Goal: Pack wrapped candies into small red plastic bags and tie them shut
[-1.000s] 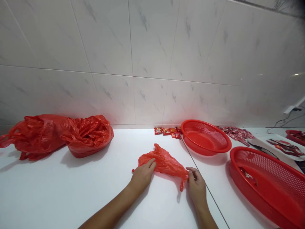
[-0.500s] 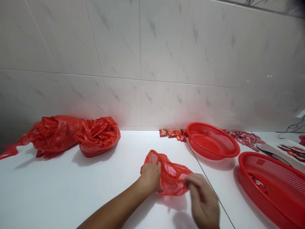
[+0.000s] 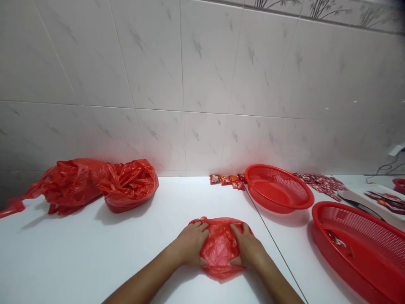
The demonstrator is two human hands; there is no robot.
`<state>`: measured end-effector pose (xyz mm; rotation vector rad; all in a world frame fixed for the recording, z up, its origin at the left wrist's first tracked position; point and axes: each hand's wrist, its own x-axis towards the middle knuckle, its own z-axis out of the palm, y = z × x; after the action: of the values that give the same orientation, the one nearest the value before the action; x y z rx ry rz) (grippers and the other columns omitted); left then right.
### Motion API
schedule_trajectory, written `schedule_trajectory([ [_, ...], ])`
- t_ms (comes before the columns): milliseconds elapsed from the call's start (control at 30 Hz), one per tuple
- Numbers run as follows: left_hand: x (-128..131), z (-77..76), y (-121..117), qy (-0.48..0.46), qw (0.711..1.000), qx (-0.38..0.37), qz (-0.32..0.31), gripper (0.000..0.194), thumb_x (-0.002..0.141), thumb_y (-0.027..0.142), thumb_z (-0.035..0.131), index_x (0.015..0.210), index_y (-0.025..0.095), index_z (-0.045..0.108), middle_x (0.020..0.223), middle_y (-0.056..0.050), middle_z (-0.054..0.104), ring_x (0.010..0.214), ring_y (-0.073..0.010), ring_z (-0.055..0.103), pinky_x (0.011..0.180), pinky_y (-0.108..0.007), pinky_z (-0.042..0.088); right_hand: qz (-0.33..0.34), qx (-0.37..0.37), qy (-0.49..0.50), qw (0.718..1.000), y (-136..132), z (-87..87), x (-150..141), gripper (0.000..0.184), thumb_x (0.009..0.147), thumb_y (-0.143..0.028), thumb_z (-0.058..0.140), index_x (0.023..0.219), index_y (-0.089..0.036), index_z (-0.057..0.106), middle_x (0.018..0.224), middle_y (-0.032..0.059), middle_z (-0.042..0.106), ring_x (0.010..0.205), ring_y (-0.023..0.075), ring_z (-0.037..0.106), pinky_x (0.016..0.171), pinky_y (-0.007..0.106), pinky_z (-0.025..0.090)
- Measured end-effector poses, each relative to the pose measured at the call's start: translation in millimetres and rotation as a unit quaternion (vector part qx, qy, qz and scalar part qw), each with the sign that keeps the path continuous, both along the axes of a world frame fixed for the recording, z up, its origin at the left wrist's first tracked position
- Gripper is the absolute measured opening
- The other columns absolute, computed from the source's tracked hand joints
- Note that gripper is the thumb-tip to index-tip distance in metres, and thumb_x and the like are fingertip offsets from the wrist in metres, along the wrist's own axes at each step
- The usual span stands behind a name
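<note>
1. Surface: a white tabletop [image 3: 171, 236], crossed by a dark seam [image 3: 271, 235], stands against a grey-veined tiled wall [image 3: 205, 80]; a branch-patterned border [image 3: 329, 9] runs along the upper right.
2. Thin red bag [image 3: 220, 247]: lies on the near part of the tabletop, left of the seam, between both hands.
3. Left hand [image 3: 192, 244] and right hand [image 3: 250, 248]: each touches its own side of the bag, fingers spread; whether either pinches the film cannot be told.
4. Obscured: both thumbs are partly lost against the bag. The oval basket [image 3: 363, 253] is cut off at right; the small item [image 3: 339, 242] inside it is unclear. A red container [image 3: 400, 185] is cropped at the right edge.
5. Count: two bulky red bundles [image 3: 128, 185] side by side at left; two perforated baskets, one being the rounder basket [image 3: 280, 190]; at least four small packets [image 3: 225, 180] by the wall, overlapping. The patterned pile [image 3: 324, 184] is uncountable.
</note>
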<state>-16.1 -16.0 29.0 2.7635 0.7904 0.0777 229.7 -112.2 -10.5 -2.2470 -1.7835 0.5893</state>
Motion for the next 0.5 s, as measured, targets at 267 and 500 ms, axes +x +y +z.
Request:
schedule_trajectory([
  [267,-6,-33.4,8,-0.101,0.991,-0.066,0.065,0.095,0.059,0.033,0.081,0.148,0.026,0.049,0.146,-0.011,0.059,0.132,-0.0379,0.053,0.113,-0.050,0.045,0.048,0.020,-0.012,0.999,0,-8.8,-3,0.124,0.050,-0.030,0.092,0.163,-0.035,0.041,0.156,0.0208,0.043,0.093,0.0348,0.072,0.078,0.041,0.054],
  [500,-11,-38.5,9,-0.076,0.991,-0.077,0.078,0.108,0.059,0.030,0.083,0.159,0.035,0.044,0.162,-0.012,0.042,0.148,-0.0420,0.038,0.122,-0.057,0.036,0.040,0.173,0.175,0.968,-27,13.2,9,0.071,0.075,-0.032,0.079,0.145,-0.032,0.066,0.146,0.0117,0.062,0.116,0.0348,0.067,0.099,0.047,0.053],
])
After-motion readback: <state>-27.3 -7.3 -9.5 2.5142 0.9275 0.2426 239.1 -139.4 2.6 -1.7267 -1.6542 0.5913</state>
